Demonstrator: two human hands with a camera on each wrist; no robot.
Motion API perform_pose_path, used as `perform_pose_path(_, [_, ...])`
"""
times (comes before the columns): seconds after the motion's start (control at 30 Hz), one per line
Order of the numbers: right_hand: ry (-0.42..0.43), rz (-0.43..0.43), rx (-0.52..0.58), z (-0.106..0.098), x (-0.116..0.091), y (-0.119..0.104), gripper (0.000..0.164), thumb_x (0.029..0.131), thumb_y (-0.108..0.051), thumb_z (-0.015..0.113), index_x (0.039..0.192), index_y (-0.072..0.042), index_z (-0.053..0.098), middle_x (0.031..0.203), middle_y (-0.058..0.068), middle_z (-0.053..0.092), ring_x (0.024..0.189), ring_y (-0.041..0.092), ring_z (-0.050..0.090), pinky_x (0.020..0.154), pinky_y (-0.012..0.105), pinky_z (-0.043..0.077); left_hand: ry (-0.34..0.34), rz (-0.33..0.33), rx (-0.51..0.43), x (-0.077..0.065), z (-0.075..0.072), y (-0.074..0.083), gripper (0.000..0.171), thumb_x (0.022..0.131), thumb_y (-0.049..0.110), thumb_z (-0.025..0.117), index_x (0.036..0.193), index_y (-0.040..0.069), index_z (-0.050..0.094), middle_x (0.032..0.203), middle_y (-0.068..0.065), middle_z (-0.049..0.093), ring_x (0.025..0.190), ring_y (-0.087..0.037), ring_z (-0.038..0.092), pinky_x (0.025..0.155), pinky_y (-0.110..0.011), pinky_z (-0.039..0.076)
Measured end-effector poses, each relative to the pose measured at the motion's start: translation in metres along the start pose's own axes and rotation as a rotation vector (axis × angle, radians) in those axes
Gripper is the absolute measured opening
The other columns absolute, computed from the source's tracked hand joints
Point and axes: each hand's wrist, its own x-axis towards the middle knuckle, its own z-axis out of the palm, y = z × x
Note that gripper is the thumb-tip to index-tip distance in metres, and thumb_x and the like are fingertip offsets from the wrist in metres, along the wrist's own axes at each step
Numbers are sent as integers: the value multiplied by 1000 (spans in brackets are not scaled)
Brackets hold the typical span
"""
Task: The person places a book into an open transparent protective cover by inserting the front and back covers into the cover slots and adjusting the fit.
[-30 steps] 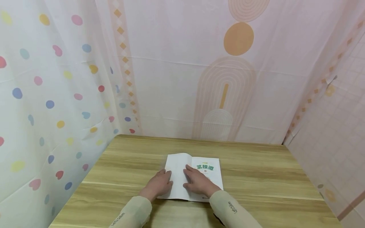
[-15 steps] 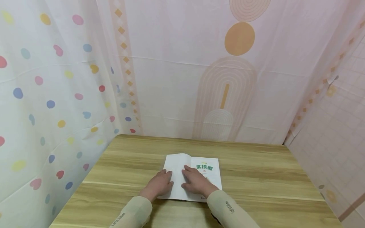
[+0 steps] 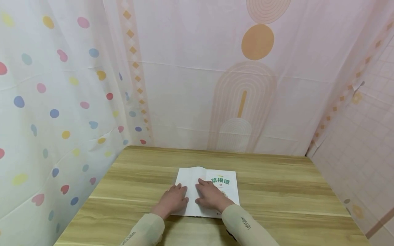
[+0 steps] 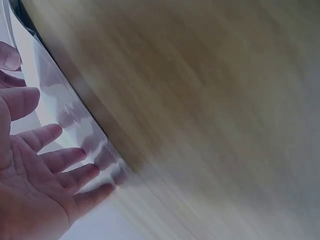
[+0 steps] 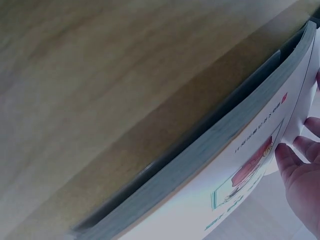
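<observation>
Book: lay opened on the table, near its front edge; the book [image 3: 192,188] sat under and between both hands.
Left page: blank white, bowed up a bit toward the fold; left page [image 3: 186,175] ran under the left fingers.
Right page: white, green title [image 3: 220,180] near the top, small drawing [image 5: 252,162] lower down, partly covered by the hand in the head view.
Page edges: thick gray stack, page edges [image 5: 210,145] seen side-on from the right wrist.
Left hand: left hand [image 3: 173,199] rested on the left page, by its outer side; thumb pointed in toward the fold.
Left fingers: spread, gaps between them; fingertips near a glossy strip [image 4: 75,107] along the book's edge, their reflections showing in it. Contact with the strip: couldn't tell.
Right hand: right hand [image 3: 210,195] lay across the right page, fingertips reaching in to the fold.
Right fingers: apart and extended in the head view, thumb held off from the rest; the right wrist view cut off most of the hand, pressure couldn't be told.
Sleeves: pale, lettered; left sleeve [image 3: 145,228], right sleeve [image 3: 247,225].
Table: wood grain, rounded corner at far left; table [image 3: 277,184].
Curtains: back curtain [image 3: 184,95] pale pink with arches, dotted curtain [image 3: 70,109] at left.
</observation>
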Motion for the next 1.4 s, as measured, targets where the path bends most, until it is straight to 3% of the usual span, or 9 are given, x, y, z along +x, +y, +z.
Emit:
perform_pose_path(0.13, [5,-11,-14,0,-1,-1,58,92,-31,69,144,-9,52,156,8,38,141,29,37,113,42,34,6,18,-7,-1,0,2,48,96,21,59,136,-5,54,142,-32,46,136,-50,36,111,-65,23])
perform_pose_path(0.3, [15,-25,-61,2,1,0,58,92,-32,69,143,-9,53,155,9,40,139,29,39,112,41,34,1,56,-6,1,1,4,51,96,23,60,139,-4,52,139,-38,44,133,-53,38,110,-58,32])
perform_pose_path(0.43, [21,-35,-94,2,2,-1,58,93,-34,69,142,-8,54,153,10,42,138,29,41,112,40,35,8,86,77,2,1,7,52,97,31,61,141,4,54,133,-42,46,126,-57,43,102,-61,40])
perform_pose_path(0.6, [32,-32,-99,3,1,0,56,93,-37,69,139,-8,57,152,9,44,138,29,42,112,40,34,49,123,187,2,4,9,51,96,35,63,138,6,58,123,-41,52,119,-55,50,92,-60,48])
perform_pose_path(0.87, [102,-22,-134,6,-5,6,49,94,-37,67,132,-7,63,142,12,53,133,30,48,110,44,38,37,92,178,4,5,10,50,95,33,65,137,7,58,125,-39,51,120,-54,49,90,-61,48])
perform_pose_path(1.2, [192,62,-110,-3,-13,29,38,96,-32,64,117,-1,68,130,19,60,125,37,53,104,48,43,-1,51,168,6,8,11,51,96,34,63,139,7,57,132,-40,48,126,-55,45,95,-61,45])
perform_pose_path(1.4, [233,155,-88,-14,-21,44,26,93,-26,67,95,0,68,120,23,60,110,39,57,90,49,51,2,49,154,5,7,13,51,96,33,63,138,6,57,133,-41,46,126,-55,44,96,-61,45])
